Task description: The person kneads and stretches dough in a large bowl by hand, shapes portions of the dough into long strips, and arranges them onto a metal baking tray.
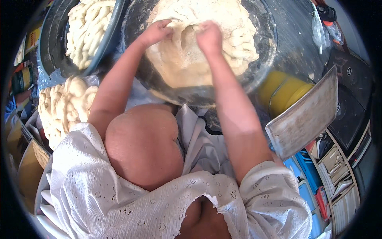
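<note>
Where a person in a white patterned garment point(103, 199) faces the work from the lower edge, a wide, dark, round basin point(266, 36) occupies the upper centre, its wall streaked with pale residue. Next in size, a grey-blue tub point(47, 44) stands just beside it on the left and contains pale, rope-like dough strands point(89, 34). Within the basin lies the main dough point(187, 67), a broad mass, whitish at its far side, smoother and yellower toward the near side, and lumpy along its right edge. A worn rectangular panel point(304, 115) stands at a slant on the right, partly overlapping a blurred yellow container point(284, 93). Below the tub, a heap of knotted dough point(65, 107) lies near the left forearm. Smaller still is a crumpled clear plastic bag point(319, 32) at upper right. The left hand point(156, 32) and right hand point(210, 38) are at the main dough, apart, with a dark hollow between them. The left fingers curl inward; those of the right, blurred, are bent as in a fist. Whether either set pinches dough cannot be told.
</note>
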A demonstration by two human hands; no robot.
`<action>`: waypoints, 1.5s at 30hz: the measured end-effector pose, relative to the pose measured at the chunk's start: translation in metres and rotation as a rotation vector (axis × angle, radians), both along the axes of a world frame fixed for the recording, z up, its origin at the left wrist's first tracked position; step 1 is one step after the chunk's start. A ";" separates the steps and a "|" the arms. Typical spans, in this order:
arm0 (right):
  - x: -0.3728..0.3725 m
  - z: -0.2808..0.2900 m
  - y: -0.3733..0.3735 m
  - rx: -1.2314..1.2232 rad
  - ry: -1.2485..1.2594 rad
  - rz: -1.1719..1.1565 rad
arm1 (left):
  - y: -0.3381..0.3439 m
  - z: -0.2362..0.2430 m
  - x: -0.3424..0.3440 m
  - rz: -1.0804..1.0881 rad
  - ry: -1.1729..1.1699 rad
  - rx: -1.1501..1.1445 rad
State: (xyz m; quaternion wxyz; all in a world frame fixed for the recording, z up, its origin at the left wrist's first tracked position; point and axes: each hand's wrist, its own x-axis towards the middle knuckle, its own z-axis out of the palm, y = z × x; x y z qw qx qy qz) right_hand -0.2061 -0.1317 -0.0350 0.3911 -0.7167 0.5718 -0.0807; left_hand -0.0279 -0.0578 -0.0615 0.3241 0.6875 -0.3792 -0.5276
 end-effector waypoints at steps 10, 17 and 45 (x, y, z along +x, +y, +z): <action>0.023 -0.033 0.047 0.460 -0.504 -0.045 | -0.011 0.018 0.022 0.059 0.274 -0.059; -0.028 -0.046 0.072 0.484 -0.338 0.141 | -0.023 0.034 0.029 0.033 0.437 -0.224; -0.031 0.023 0.036 0.756 -0.976 -0.378 | 0.012 0.007 -0.040 -0.493 0.036 0.003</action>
